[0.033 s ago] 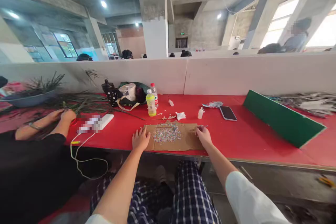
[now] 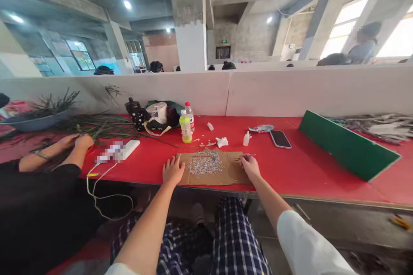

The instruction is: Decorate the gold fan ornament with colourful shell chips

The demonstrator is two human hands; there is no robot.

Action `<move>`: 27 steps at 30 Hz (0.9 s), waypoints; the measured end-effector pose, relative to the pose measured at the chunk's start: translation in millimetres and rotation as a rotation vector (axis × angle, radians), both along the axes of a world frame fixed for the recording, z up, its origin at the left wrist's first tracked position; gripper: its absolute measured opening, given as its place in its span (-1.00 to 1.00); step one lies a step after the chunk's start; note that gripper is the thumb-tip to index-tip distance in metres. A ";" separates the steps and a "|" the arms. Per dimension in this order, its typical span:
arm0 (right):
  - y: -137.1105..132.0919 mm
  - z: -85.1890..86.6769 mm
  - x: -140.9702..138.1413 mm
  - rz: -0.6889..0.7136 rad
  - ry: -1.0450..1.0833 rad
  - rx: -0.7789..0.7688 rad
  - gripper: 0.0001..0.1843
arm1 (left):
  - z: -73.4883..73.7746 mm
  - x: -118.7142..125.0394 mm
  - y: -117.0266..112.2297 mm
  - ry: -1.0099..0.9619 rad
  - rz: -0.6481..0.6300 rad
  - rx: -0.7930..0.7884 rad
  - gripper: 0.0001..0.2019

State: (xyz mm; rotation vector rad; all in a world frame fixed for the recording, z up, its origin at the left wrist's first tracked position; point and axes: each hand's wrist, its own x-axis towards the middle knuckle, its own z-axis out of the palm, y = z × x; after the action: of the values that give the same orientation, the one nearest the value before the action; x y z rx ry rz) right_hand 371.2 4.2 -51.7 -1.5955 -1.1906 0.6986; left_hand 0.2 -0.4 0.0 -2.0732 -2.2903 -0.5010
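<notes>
A flat sheet of brown cardboard (image 2: 206,179) lies at the front edge of the red table (image 2: 290,172), with a heap of tiny multicoloured beads (image 2: 206,164) in its middle. My left hand (image 2: 173,170) rests with spread fingers on the cardboard's left edge, holding nothing. My right hand (image 2: 250,167) sits at the sheet's right side, pinching a thin pointed tool (image 2: 245,155) whose tip reaches left over the cardboard. The tool is too thin to identify exactly.
Behind the cardboard stand a small white glue bottle (image 2: 247,139), a yellow-green drink bottle (image 2: 185,126), and paper scraps. A phone (image 2: 280,139) lies to the right beside a leaning green board (image 2: 348,146). A co-worker's hands (image 2: 75,142) work at long green leaves on the left.
</notes>
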 end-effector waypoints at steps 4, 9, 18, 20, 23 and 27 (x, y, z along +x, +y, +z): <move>-1.4 0.1 -0.1 0.000 0.003 0.003 -0.63 | 0.5 0.7 -0.9 -0.001 0.005 -0.012 -0.51; -4.2 2.9 0.4 0.021 -0.005 -0.005 -0.65 | 1.8 1.5 -1.0 -0.009 0.009 -0.023 -0.51; -3.8 2.0 -0.2 -0.001 -0.004 0.020 -0.63 | 2.0 2.1 -1.2 -0.013 0.006 -0.014 -0.52; -3.6 1.6 -0.5 -0.008 -0.002 0.028 -0.63 | 1.5 1.8 -1.1 -0.012 0.007 -0.013 -0.52; -3.7 1.8 -0.9 -0.009 -0.005 0.028 -0.64 | 0.6 1.6 -0.8 -0.013 0.008 -0.013 -0.51; -4.8 3.4 -0.8 -0.002 -0.013 0.017 -0.65 | 0.2 1.3 -0.2 -0.016 0.007 -0.021 -0.51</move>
State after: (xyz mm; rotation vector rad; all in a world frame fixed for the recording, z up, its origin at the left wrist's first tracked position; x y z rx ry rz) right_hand 370.4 -0.6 -48.2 -1.5891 -1.2013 0.6767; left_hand 1.5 -0.6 0.2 -2.0771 -2.3207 -0.4981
